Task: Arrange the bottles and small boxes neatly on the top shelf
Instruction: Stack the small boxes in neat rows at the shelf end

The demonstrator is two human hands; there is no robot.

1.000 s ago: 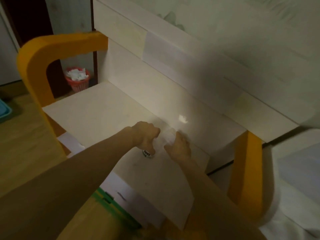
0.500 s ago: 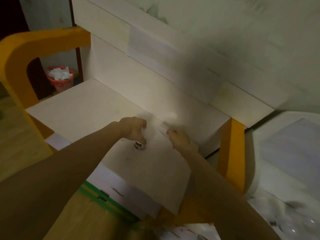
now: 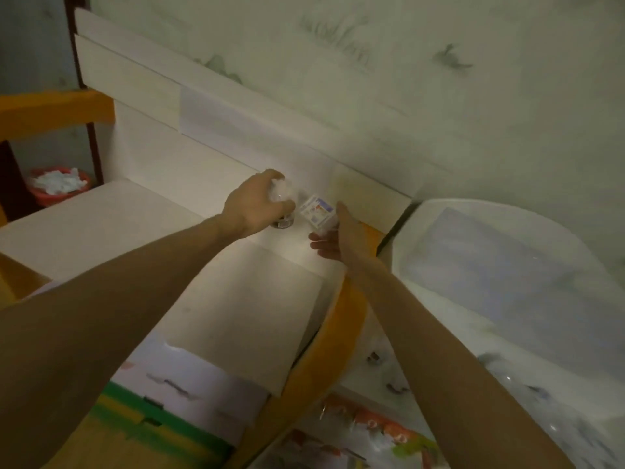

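Top shelf [image 3: 236, 299]: I see pale wood-look board, smooth and matt.
Frame [image 3: 338, 333]: orange, smooth, looks to me like plastic with a slight sheen.
Bottle [image 3: 282, 206]: I read it as clear glossy plastic.
Small box [image 3: 318, 214]: printed card, lightly glossy.
Bin [image 3: 57, 194]: red plastic, crumpled white paper inside.

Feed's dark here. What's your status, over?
Left hand grips small bottle on top shelf. Right hand holds small box beside it. Nothing in the way.

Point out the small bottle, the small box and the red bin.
small bottle [image 3: 282, 222], head view: labelled lower body below the left hand.
small box [image 3: 317, 211], head view: printed top face.
red bin [image 3: 50, 198], head view: front wall.
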